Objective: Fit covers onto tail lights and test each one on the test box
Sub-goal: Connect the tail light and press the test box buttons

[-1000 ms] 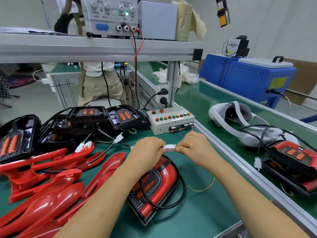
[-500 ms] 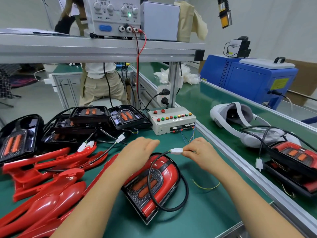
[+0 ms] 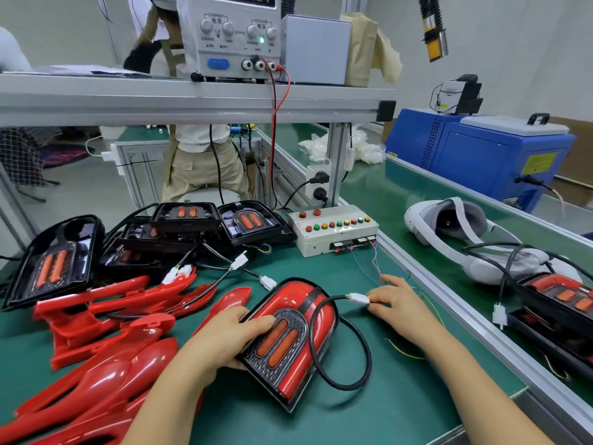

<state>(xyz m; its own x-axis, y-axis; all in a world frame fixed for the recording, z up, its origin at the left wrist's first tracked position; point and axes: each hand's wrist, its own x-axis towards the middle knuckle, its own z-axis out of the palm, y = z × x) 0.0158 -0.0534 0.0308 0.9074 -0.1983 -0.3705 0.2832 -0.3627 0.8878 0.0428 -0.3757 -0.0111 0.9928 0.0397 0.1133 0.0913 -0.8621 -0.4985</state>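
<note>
The left hand [image 3: 229,338] was closed on the left edge of the tail light [image 3: 290,295], with the thumb laid across its face and the fingers curled beneath it. The left forearm was stretched in from the lower left of the light. The right hand [image 3: 399,305] was held just right of the light's upper end, and the white connector [image 3: 356,297] on the light's cable [image 3: 362,358] was pinched in its fingertips, one finger raised apart above. The right forearm was angled in from the lower right.
</note>
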